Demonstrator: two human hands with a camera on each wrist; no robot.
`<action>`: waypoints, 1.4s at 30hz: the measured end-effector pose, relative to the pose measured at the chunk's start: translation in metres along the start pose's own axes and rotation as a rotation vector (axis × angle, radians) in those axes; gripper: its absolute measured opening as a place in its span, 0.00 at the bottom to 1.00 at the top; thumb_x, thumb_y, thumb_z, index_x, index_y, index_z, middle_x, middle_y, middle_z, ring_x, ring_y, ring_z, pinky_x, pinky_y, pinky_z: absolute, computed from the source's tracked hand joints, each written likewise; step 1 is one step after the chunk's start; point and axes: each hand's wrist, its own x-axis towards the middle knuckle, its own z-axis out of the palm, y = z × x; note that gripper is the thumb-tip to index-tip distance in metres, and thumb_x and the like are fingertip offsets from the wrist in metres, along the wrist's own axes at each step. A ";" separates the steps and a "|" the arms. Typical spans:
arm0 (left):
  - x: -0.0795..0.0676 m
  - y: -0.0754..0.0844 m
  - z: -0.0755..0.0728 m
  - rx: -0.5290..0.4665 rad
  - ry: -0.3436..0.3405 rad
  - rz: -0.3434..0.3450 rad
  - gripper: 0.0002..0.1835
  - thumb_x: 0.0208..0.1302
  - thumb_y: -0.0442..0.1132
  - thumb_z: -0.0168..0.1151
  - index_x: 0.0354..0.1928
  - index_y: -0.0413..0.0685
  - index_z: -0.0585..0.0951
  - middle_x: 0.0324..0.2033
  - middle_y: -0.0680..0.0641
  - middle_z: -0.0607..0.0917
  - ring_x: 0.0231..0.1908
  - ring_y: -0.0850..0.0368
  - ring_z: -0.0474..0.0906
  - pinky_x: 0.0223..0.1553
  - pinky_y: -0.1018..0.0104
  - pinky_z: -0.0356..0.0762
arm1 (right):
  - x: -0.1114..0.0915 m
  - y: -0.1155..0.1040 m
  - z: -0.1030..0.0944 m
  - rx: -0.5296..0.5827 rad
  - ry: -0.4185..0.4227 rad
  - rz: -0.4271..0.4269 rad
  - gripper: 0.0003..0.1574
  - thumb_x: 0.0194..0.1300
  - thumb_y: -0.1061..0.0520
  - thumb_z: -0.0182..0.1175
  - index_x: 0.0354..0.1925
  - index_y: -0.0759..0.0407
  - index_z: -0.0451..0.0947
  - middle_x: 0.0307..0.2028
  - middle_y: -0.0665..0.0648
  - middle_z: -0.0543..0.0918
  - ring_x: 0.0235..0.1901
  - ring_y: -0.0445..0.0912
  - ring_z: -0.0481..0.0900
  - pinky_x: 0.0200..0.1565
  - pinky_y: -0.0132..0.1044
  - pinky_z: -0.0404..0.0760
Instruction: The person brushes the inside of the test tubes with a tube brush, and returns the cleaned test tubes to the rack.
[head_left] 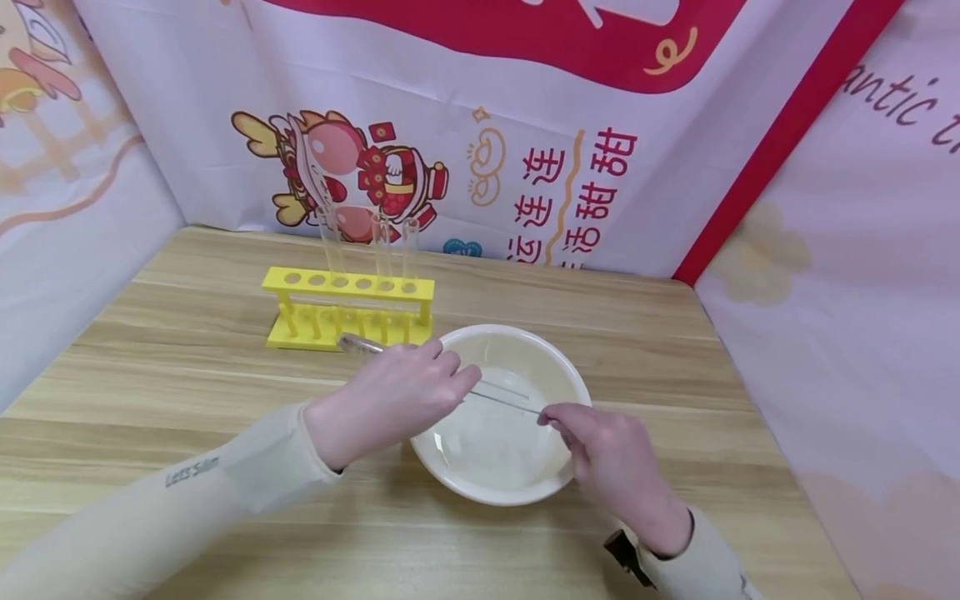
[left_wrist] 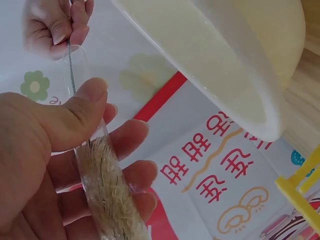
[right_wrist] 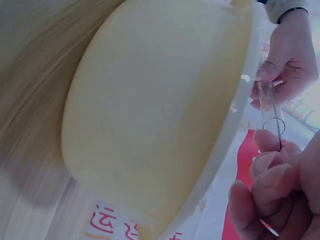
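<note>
My left hand (head_left: pixel 397 396) grips a clear glass test tube (left_wrist: pixel 77 64) above the white basin (head_left: pixel 487 458). Inside the tube sits the bristled head of a test tube brush (left_wrist: pixel 106 187), its pale bristles filling the bore. The brush's twisted wire handle (head_left: pixel 506 404) runs out of the tube's mouth. At the basin's right side, my right hand (head_left: pixel 611 454) pinches that wire between thumb and fingers, close to the mouth in the right wrist view. The wire's far end is hidden in the right hand.
Behind and left of the basin stands a yellow test tube rack (head_left: pixel 300 340). Several clear test tubes (head_left: pixel 410 250) stand upright in it. A printed cloth (head_left: pixel 465 108) hangs along the back of the wooden table (head_left: pixel 652 333).
</note>
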 end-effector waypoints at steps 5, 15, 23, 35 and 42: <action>-0.001 0.001 -0.006 0.007 0.042 0.006 0.11 0.61 0.32 0.69 0.45 0.43 0.83 0.28 0.45 0.83 0.24 0.51 0.78 0.20 0.64 0.78 | 0.003 -0.003 -0.005 0.139 -0.032 0.115 0.19 0.54 0.76 0.61 0.33 0.53 0.83 0.20 0.43 0.79 0.18 0.31 0.69 0.21 0.25 0.70; -0.003 -0.001 -0.010 0.009 0.081 0.008 0.13 0.62 0.32 0.69 0.49 0.45 0.84 0.30 0.45 0.83 0.24 0.51 0.79 0.22 0.63 0.80 | 0.008 -0.004 -0.019 0.399 -0.190 0.278 0.22 0.63 0.78 0.55 0.30 0.51 0.80 0.16 0.40 0.67 0.16 0.31 0.63 0.17 0.24 0.65; -0.005 -0.002 -0.013 0.009 0.125 0.008 0.14 0.61 0.32 0.69 0.49 0.46 0.84 0.29 0.46 0.83 0.24 0.51 0.79 0.24 0.62 0.81 | 0.006 -0.003 -0.026 0.546 -0.274 0.371 0.19 0.69 0.73 0.53 0.31 0.53 0.80 0.16 0.41 0.68 0.16 0.33 0.65 0.16 0.29 0.67; -0.004 -0.002 -0.017 0.025 0.159 0.029 0.15 0.61 0.34 0.70 0.51 0.47 0.85 0.30 0.46 0.83 0.25 0.52 0.78 0.27 0.62 0.83 | 0.004 -0.002 -0.040 0.648 -0.323 0.451 0.17 0.73 0.70 0.51 0.31 0.57 0.80 0.15 0.43 0.67 0.14 0.34 0.62 0.14 0.28 0.62; -0.008 -0.002 -0.017 0.023 0.188 0.035 0.14 0.60 0.33 0.71 0.49 0.46 0.85 0.29 0.46 0.82 0.24 0.51 0.76 0.25 0.64 0.81 | 0.002 0.000 -0.044 0.698 -0.350 0.469 0.17 0.75 0.68 0.49 0.31 0.58 0.80 0.15 0.45 0.69 0.13 0.35 0.63 0.13 0.29 0.62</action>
